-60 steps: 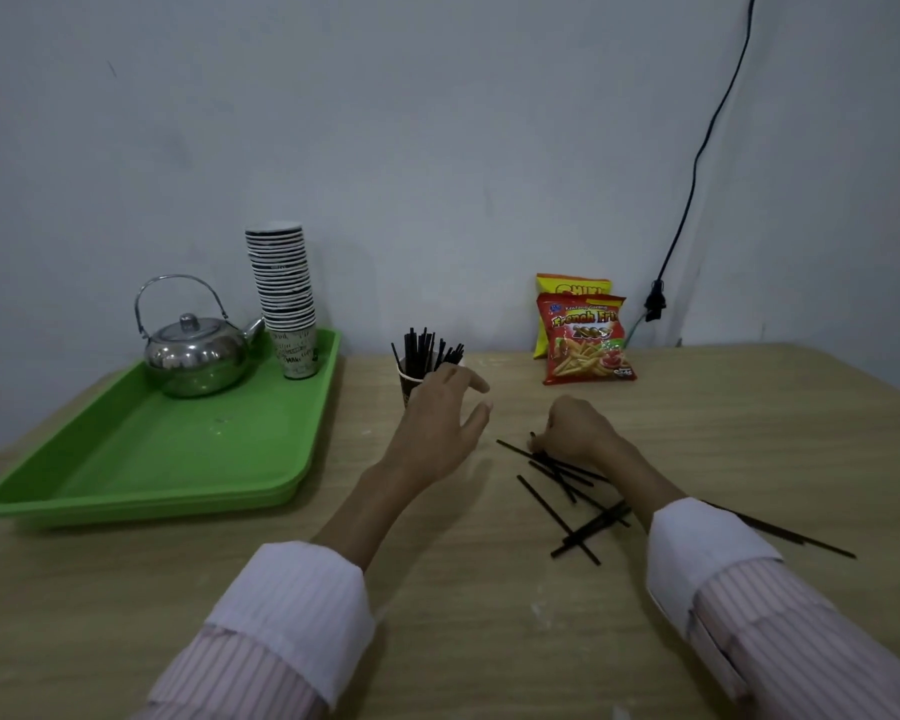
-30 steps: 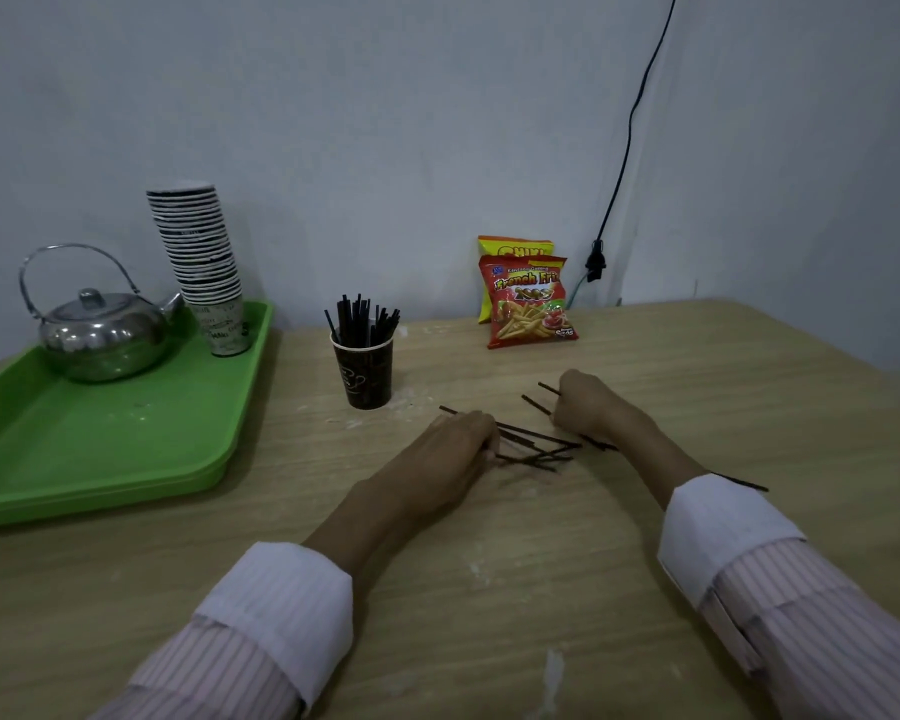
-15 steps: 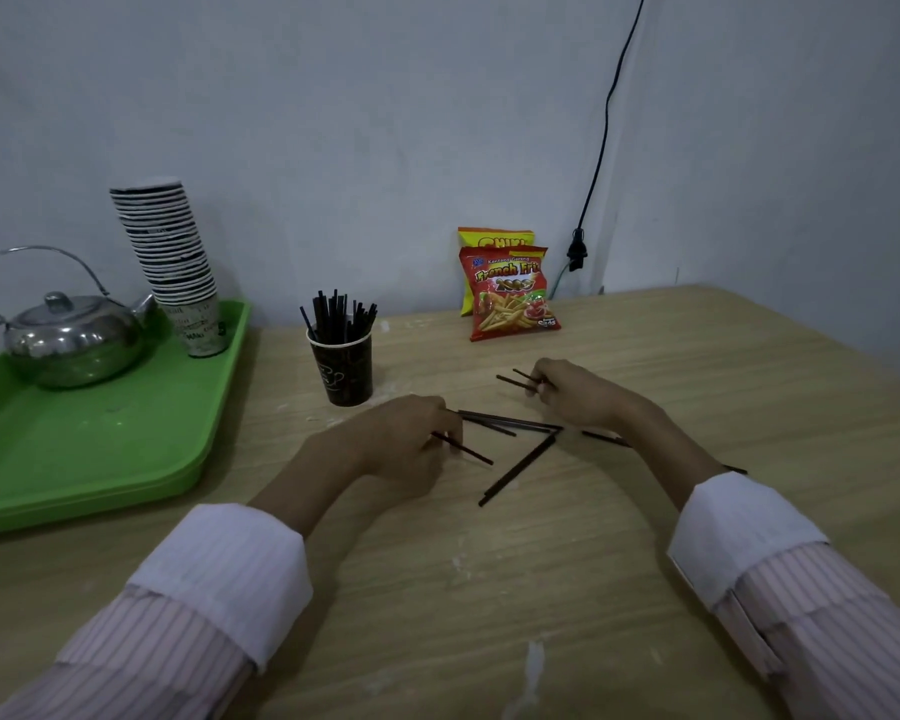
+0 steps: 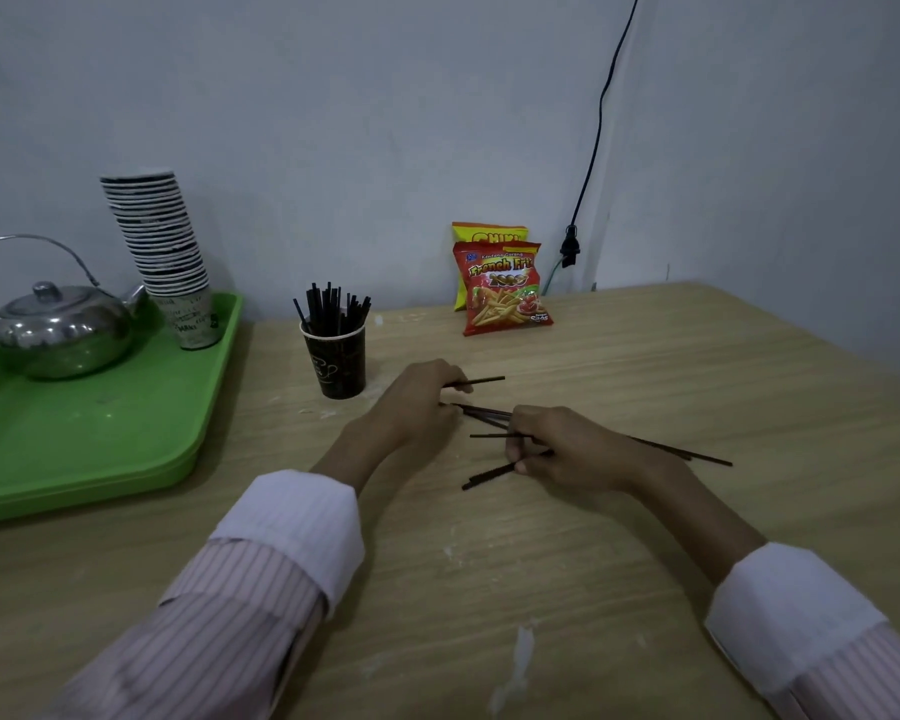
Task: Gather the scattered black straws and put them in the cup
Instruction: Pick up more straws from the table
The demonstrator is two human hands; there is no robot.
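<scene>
A dark paper cup (image 4: 339,363) stands on the wooden table, holding several black straws upright. Just right of it my left hand (image 4: 417,405) rests palm down with its fingers pinched on one black straw (image 4: 481,380) that points right. Several more loose black straws (image 4: 481,414) lie between my hands. My right hand (image 4: 567,446) is closed on a few straws; their ends (image 4: 489,475) stick out to the left and longer ends (image 4: 697,456) trail out to the right behind the wrist.
A green tray (image 4: 126,449) at the left carries a steel kettle (image 4: 58,330) and a tall stack of paper cups (image 4: 165,252). Two snack bags (image 4: 505,288) lean on the back wall, beside a black cable and plug (image 4: 570,246).
My right hand has come back toward me and closed on straws lying nearer. My left hand has shifted right and away, pinching a straw near the cup.
</scene>
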